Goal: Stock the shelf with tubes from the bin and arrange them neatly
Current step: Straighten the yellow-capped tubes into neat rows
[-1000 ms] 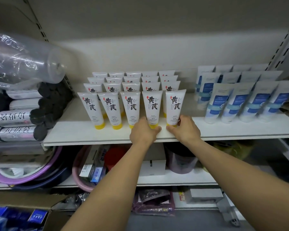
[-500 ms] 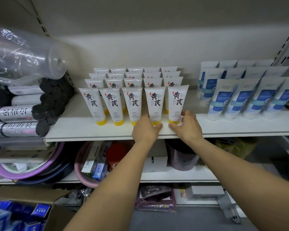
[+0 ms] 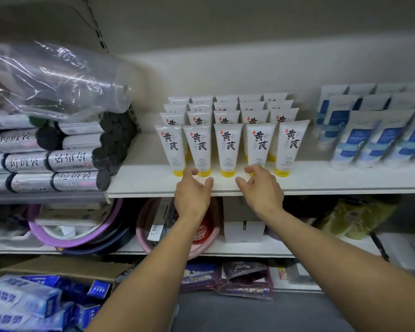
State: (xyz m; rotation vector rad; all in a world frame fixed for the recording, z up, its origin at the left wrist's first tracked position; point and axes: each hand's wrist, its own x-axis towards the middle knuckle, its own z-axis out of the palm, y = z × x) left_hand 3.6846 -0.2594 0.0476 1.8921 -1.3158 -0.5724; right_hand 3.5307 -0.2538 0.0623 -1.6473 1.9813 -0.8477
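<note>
White tubes with yellow caps and black characters [image 3: 228, 147] stand cap-down in several rows on the white shelf [image 3: 141, 185]. My left hand [image 3: 193, 194] hovers at the shelf's front edge below the second and third front tubes, fingers loosely curled, holding nothing. My right hand [image 3: 261, 188] hovers just in front of the fourth front tube [image 3: 260, 146], fingers relaxed and spread, its fingertips close to that tube's yellow cap. Both hands are empty. A cardboard box [image 3: 65, 271] at the lower left holds blue packages.
Blue and white tubes [image 3: 369, 137] stand in rows at the right of the same shelf. Stacked rolls with black ends [image 3: 65, 161] and a clear plastic bag [image 3: 55, 77] fill the left. Below are basins [image 3: 82, 233], a white box [image 3: 244, 232] and packets.
Both hands have let go of the two right-hand front tubes and shifted left, now hovering open near the third and fourth tubes. The view has moved closer.
</note>
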